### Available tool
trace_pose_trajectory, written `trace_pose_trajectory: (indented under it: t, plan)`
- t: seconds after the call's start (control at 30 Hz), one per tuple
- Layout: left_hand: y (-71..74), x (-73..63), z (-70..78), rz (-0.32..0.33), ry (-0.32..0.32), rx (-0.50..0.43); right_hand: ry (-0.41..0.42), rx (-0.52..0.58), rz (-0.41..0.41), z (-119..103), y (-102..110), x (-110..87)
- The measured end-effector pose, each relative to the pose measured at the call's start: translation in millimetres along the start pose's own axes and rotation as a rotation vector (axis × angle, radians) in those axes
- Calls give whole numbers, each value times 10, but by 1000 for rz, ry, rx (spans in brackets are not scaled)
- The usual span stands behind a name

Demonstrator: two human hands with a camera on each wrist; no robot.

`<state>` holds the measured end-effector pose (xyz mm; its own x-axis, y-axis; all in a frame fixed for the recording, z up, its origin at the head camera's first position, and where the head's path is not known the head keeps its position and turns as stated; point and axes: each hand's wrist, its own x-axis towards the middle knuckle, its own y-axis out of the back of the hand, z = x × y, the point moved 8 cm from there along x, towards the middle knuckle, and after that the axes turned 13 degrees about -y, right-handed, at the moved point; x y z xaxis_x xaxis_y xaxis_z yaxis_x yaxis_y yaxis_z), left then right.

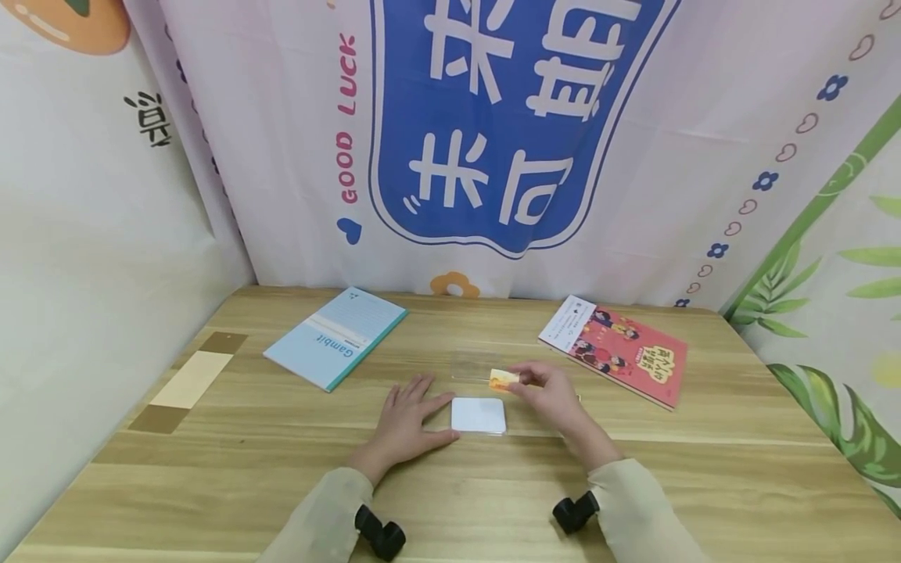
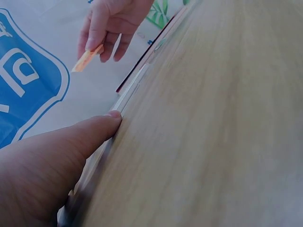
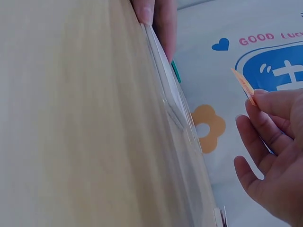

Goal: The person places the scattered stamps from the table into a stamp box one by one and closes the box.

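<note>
A small orange-and-white paper piece (image 1: 503, 380) is pinched between the thumb and fingertips of my right hand (image 1: 552, 395). It is held up above the table, clear of the surface in both wrist views. Below it lies a white card stack (image 1: 479, 415) with rounded corners. My left hand (image 1: 408, 426) rests on the wood with fingers spread, thumb and forefinger at the stack's left edge. Clear plastic shows around the stack, and another transparent piece (image 1: 475, 365) lies just behind it. From the right wrist, the stack (image 3: 165, 78) appears edge-on.
A light blue notebook (image 1: 331, 336) lies at the back left, and a red illustrated book (image 1: 622, 348) at the back right. Brown and cream strips (image 1: 192, 379) mark the table's left side. A printed cloth (image 1: 521, 141) hangs behind the wooden table (image 1: 493, 500).
</note>
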<state>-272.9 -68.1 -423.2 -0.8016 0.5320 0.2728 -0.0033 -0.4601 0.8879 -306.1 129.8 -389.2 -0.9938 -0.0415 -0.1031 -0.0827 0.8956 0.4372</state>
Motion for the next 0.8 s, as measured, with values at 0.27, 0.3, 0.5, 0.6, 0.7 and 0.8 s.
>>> trace_pose_trajectory:
  t: [0.27,0.3,0.5,0.6,0.7,0.8]
  plan:
    - [-1,-2,6,-13,8,7,87,19,-76,-62,-237,-49]
    - [-2,-1,5,-14,8,9,102,21,-86,-67,-264,-54]
    - [-2,-5,-3,-16,8,16,113,50,-130,-16,-405,-53]
    - [-8,-2,-4,-13,4,15,99,68,-148,37,-461,-54]
    - [-8,-1,0,-11,5,11,96,62,-150,64,-502,-67]
    - [-4,0,3,-12,5,10,115,47,-130,50,-529,-89]
